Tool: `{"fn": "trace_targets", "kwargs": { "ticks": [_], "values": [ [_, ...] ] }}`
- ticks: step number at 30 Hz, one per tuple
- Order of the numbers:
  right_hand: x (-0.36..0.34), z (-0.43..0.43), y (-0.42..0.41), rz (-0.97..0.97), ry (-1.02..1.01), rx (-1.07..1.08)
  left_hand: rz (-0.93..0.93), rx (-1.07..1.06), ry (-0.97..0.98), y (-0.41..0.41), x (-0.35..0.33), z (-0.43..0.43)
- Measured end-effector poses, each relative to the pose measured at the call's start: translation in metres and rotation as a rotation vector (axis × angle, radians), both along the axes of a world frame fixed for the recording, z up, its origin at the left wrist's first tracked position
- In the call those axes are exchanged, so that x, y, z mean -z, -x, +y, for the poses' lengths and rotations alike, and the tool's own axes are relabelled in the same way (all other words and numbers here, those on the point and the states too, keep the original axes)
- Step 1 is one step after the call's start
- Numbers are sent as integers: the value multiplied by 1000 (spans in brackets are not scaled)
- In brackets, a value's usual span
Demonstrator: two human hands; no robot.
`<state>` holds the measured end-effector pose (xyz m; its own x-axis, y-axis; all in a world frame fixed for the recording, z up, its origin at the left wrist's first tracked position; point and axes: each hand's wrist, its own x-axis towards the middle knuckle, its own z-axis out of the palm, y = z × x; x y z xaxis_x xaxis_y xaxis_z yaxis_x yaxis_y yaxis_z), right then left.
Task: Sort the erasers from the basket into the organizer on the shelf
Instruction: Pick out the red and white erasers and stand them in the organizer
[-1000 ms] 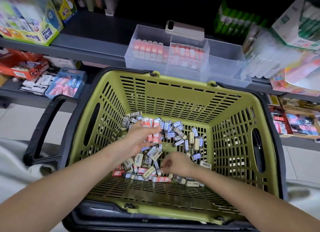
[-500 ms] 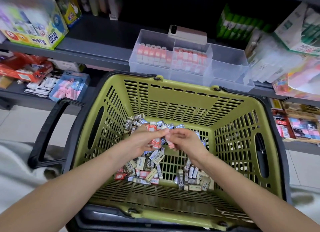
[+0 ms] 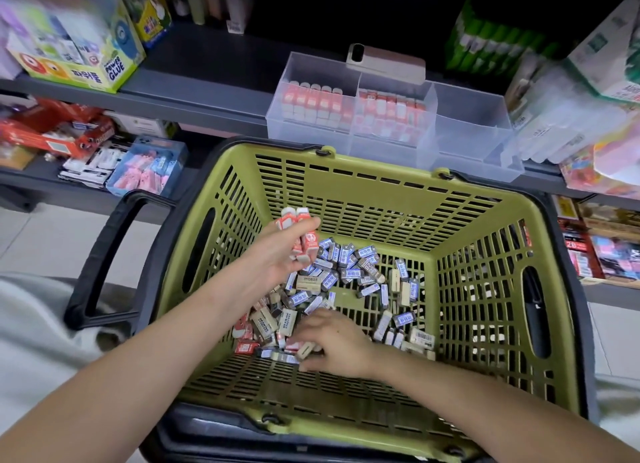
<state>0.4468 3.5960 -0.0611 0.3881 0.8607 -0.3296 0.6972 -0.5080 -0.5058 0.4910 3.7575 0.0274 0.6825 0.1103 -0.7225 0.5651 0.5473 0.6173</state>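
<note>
A green slatted basket (image 3: 381,192) holds a loose pile of several erasers (image 3: 346,272) in red, blue and beige sleeves. My left hand (image 3: 277,251) is raised above the pile and grips a few red-sleeved erasers (image 3: 301,230). My right hand (image 3: 332,341) reaches down into the near part of the pile, its fingers curled among the erasers and pinching a beige one (image 3: 306,350). On the shelf behind the basket stands a clear organizer (image 3: 467,130); its left and middle compartments hold rows of red erasers, and its right compartment shows nothing inside.
A black basket handle (image 3: 104,254) juts out to the left. A phone (image 3: 386,62) leans behind the organizer. A glue box (image 3: 83,47) sits at the shelf's left, packaged goods (image 3: 571,109) crowd the right, and a lower shelf (image 3: 86,185) carries more stationery.
My two hands met above the pile half a second ago. Since then the left hand has risen with the red erasers and the right hand has dropped back into the near pile.
</note>
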Motion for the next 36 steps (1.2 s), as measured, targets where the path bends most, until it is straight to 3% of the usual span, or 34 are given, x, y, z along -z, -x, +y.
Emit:
{"fn": "trace_targets", "kwargs": {
  "ticks": [3,6,11,15,22,32,36],
  "values": [
    [9,-2,-6,-28,58,-117,-9,-7,31,-1,-1,1],
    [12,-26,-21,-7,78,36,1,-17,34,-1,1,2],
    [10,-58,-39,-261,109,229,-8,27,23,-3,3,0],
    [7,-30,-15,-52,32,249,-12,50,13,-2,3,-2],
    [21,3,2,39,333,183,-7,87,4,-1,0,-4],
    [20,7,-3,394,479,324,-25,103,36,0,-3,-7],
    [18,9,-8,272,435,313,-29,100,22,1,-2,-9]
  ]
}}
